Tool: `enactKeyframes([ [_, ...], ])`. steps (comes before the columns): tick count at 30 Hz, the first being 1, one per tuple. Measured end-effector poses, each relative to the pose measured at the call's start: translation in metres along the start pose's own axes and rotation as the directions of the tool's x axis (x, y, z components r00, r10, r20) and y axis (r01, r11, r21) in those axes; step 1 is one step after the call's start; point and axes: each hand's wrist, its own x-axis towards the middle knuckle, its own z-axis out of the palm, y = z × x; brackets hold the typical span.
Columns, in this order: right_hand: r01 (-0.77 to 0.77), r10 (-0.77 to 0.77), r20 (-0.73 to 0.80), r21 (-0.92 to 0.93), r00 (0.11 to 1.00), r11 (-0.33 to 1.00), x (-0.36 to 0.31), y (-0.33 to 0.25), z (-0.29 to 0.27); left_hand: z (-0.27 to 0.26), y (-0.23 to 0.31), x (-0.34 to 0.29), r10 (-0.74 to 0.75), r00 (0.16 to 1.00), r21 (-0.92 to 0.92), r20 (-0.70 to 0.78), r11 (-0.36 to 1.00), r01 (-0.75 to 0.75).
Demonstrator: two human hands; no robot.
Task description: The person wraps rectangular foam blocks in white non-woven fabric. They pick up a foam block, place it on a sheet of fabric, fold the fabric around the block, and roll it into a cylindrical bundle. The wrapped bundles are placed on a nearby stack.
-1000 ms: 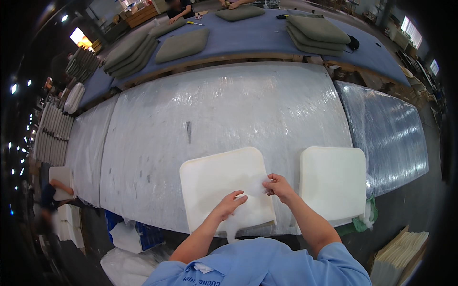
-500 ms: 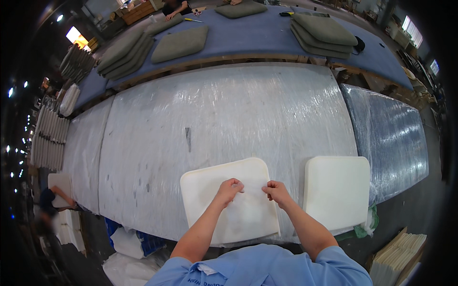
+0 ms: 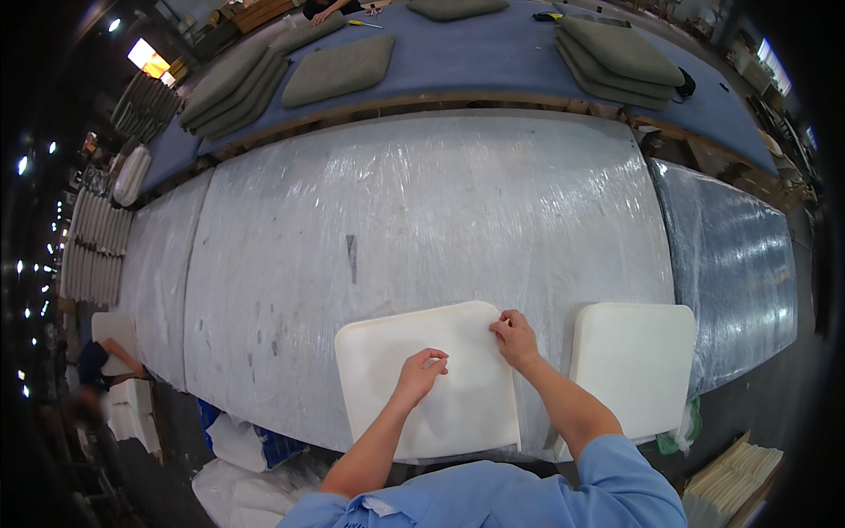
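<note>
A white cushion with rounded far corners lies flat in front of me, a little tilted. Above its middle is my left hand, thumb and fingers pinched together; whatever is between them is too small to make out. My right hand is at the cushion's far right corner, its fingertips closed in a pinch just inside the edge. I cannot tell what that pinch holds. To the right, apart from both hands, a second white cushion of similar shape lies on the plastic-covered table.
Beyond stands a blue-topped table with stacked grey-green cushions and a loose one. A person's hand rests at its far edge. Another person works at left. Stacked pale pieces stand lower right.
My right hand has moved away from me along the cushion's right edge to its far corner. My left hand stays over the middle, slightly lower in the picture. The view has shifted a little.
</note>
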Motion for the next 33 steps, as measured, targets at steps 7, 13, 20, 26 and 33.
enactKeyframes([
  [7,-0.224,0.223,0.024,0.165,0.974,0.960,-0.006,-0.007,0.001,0.023,0.008,0.036,0.106,0.992,0.270,-0.072,0.959,-0.083],
  [13,-0.528,0.527,0.035,0.074,0.849,0.846,0.011,-0.015,0.002,0.047,0.031,0.088,0.005,0.967,0.495,-0.253,0.859,0.126],
  [20,-0.488,0.488,0.029,0.107,0.872,0.866,0.018,-0.015,0.006,0.035,0.038,0.115,0.110,0.969,0.552,-0.221,0.833,0.031],
  [26,-0.561,0.559,0.053,0.023,0.827,0.828,0.021,-0.009,0.015,0.036,0.041,0.108,0.057,0.969,0.532,-0.239,0.843,0.081],
  [33,-0.539,0.539,0.043,-0.015,0.841,0.842,0.020,-0.002,0.014,0.056,0.040,0.091,0.260,0.958,0.582,-0.117,0.800,-0.146],
])
